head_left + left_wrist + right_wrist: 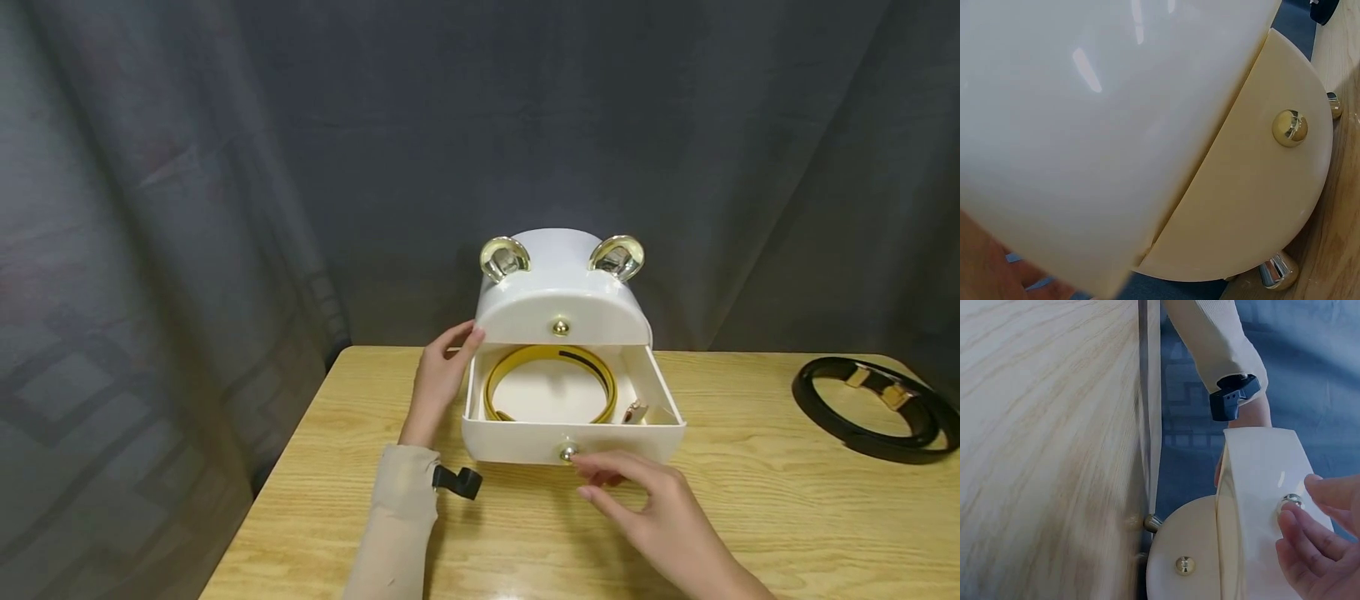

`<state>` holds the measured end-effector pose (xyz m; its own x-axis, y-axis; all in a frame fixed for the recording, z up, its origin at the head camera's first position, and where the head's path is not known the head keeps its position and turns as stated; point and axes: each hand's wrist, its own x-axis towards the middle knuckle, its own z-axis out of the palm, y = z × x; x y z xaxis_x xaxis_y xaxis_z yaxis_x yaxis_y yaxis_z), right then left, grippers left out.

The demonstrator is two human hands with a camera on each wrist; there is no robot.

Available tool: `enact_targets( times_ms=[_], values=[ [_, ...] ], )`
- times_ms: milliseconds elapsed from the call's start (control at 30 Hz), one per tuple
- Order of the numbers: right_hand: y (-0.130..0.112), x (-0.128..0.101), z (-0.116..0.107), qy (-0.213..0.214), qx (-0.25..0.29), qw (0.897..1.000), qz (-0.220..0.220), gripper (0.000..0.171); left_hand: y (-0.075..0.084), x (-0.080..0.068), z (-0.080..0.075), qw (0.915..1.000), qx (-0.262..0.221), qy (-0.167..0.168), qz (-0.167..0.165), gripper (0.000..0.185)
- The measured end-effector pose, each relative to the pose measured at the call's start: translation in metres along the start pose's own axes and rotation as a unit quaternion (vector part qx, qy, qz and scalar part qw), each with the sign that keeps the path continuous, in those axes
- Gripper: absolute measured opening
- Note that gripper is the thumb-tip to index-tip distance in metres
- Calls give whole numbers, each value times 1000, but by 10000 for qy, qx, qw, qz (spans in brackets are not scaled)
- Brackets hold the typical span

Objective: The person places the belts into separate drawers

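Right hand (660,517) lies nearest the camera, low on the worktop (750,517), its fingers loosely extended, their tips at the small metal knob (567,452) on the drawer front; whether they actually pinch the knob cannot be told from either the head or the right wrist view. The drawer (573,442) stands pulled out towards the person from the white domed box (562,292), and the knob sits directly ahead of the right fingertips, making this the nearer hand. Inside the drawer a yellow belt (551,383) lies coiled flat. Left hand (442,375) rests against the box's left side, fingers straight, steadying without curling round it. The drawer's travel runs front to back, in line with the right forearm. A black belt (873,408) lies coiled well apart at the worktop's right end.
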<state>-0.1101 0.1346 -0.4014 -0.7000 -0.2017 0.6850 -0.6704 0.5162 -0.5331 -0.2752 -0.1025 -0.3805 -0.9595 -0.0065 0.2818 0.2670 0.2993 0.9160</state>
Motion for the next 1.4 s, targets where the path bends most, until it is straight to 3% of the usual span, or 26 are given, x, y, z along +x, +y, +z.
enact_targets(
  times_ms=[500,1400],
  values=[
    [5,4,7,-123,151,9998,3,47,0,1,0,10000,-22,10,-61,49],
    [13,13,11,157,183,9996,-124,45,-1,0,1,9998,52,87,-147,50]
  ],
)
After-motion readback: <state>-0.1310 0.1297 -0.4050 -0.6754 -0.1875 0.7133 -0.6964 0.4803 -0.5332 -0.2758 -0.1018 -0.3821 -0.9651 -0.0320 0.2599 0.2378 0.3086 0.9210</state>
